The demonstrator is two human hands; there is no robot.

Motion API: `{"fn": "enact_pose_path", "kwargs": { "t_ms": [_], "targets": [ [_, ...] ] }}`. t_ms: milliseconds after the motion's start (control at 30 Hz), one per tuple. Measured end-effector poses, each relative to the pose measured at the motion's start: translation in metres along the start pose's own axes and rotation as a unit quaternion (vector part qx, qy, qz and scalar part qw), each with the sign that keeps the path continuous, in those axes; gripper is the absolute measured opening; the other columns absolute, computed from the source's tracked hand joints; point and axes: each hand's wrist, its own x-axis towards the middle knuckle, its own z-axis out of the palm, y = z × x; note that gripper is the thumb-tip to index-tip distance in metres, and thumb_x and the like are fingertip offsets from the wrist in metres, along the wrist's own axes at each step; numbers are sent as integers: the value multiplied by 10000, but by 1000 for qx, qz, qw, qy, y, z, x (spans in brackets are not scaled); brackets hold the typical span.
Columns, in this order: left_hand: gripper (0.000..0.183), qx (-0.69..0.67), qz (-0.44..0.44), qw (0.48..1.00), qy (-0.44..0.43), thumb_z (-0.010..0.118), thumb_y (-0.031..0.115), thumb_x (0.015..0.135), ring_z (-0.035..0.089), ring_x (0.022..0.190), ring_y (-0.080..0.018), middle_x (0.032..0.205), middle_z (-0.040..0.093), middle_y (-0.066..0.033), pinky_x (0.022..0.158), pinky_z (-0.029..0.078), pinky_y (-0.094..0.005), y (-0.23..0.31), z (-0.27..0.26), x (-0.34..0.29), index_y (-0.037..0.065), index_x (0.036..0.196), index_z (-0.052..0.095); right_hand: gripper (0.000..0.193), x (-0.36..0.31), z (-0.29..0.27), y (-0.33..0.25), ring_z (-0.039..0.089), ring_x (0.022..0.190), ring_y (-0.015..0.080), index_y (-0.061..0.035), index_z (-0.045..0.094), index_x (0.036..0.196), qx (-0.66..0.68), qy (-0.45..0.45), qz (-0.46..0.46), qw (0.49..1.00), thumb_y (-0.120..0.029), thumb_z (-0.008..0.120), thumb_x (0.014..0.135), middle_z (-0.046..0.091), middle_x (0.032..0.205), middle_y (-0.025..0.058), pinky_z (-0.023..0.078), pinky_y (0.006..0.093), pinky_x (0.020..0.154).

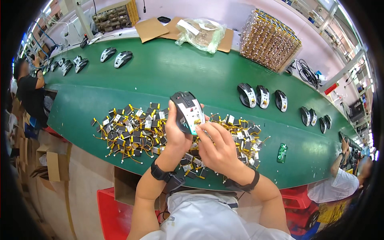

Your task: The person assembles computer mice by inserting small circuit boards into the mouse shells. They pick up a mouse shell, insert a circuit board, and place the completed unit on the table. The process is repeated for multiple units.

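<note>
My left hand [176,134] is closed around a black and silver computer mouse [185,110], held tilted above the green bench. A small yellow part shows in an opening of its shell. At the mouse's lower end are the fingertips of my right hand [218,150], bent and pressed together; what is between them is hidden. Beneath both hands spreads a heap of small battery packs [138,134], silver and black with yellow tape and thin wires ending in white plugs. It continues to the right of my right hand.
More mice [247,96] stand on the green bench [160,72] at right and far left. At the back are a tall stack of trays [270,40], cardboard [152,30] and a plastic bag [202,34]. A green packet [282,153] lies right. Other people [30,92] work at both ends.
</note>
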Motion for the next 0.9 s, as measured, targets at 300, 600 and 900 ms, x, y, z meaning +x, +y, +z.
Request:
{"fn": "enact_pose_path", "kwargs": {
  "t_ms": [300, 600, 900],
  "targets": [
    [592, 71, 9, 996, -52, 245, 538, 1039, 681, 951, -258, 1141, 637, -173, 816, 581, -386, -3, 11, -2, 99, 1397, 415, 308, 11, -24, 5, 583, 983, 273, -51, 686, 1001, 170, -16, 125, 977, 46, 643, 712, 563, 1090, 124, 494, 363, 817],
    [670, -19, -71, 981, -178, 216, 603, 1012, 690, 910, -367, 1202, 610, -214, 790, 587, -463, 3, 2, 2, 123, 1454, 369, 577, 20, -45, 26, 564, 1146, 298, -72, 580, 1291, 287, 3, 194, 938, -115, 774, 750, 548, 1277, 163, 491, 383, 899],
    [595, 62, -75, 985, -141, 225, 522, 1044, 660, 1021, -281, 1219, 605, -145, 852, 578, -444, -3, 3, -3, 84, 1395, 423, 707, 52, -48, 38, 417, 1322, 432, -121, 538, 1354, 165, -173, 45, 970, -200, 788, 698, 435, 1426, 234, 399, 480, 1074]
  ]
}}
